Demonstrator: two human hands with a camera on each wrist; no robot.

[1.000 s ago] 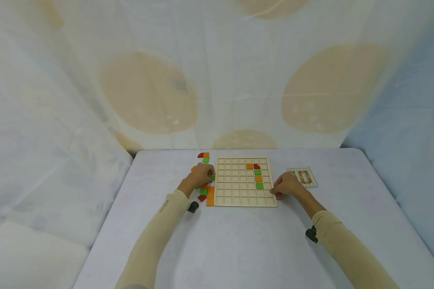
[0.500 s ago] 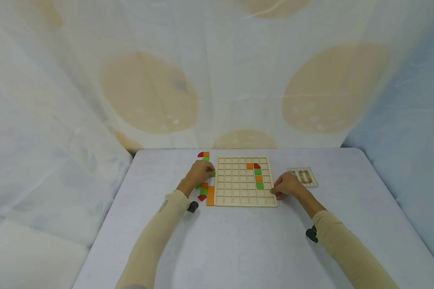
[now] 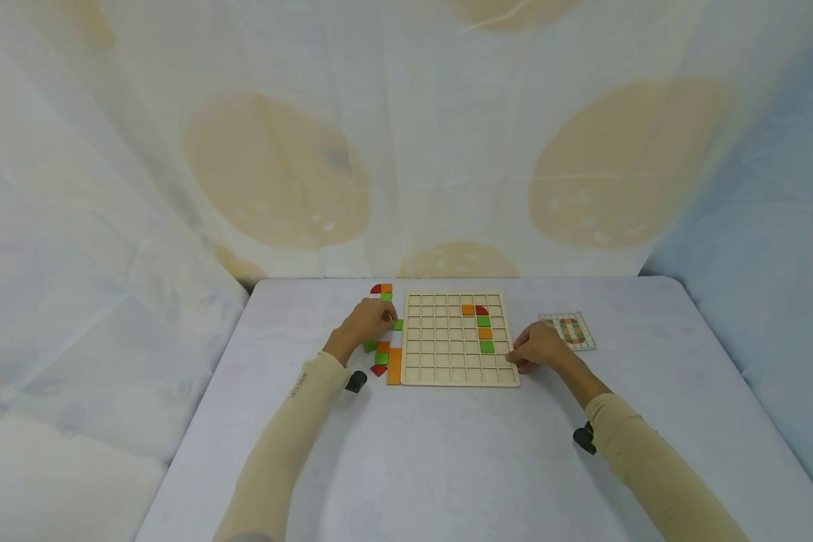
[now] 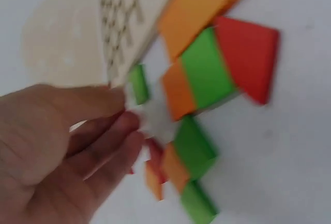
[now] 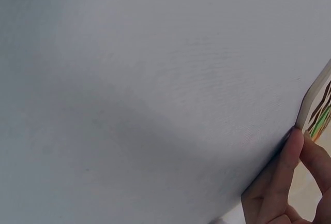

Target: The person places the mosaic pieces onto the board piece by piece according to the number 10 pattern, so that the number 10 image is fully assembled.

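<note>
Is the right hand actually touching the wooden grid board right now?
Touching. In the right wrist view a fingertip of the right hand presses against the edge of the wooden grid board; the head view agrees, with the hand at the board's right edge.

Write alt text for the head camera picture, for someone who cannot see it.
A person's left hand reaches among loose coloured tiles beside a wooden grid board, while the right hand rests at the board's right edge. Five tiles sit in the grid, and a small pattern card lies further right.
</note>
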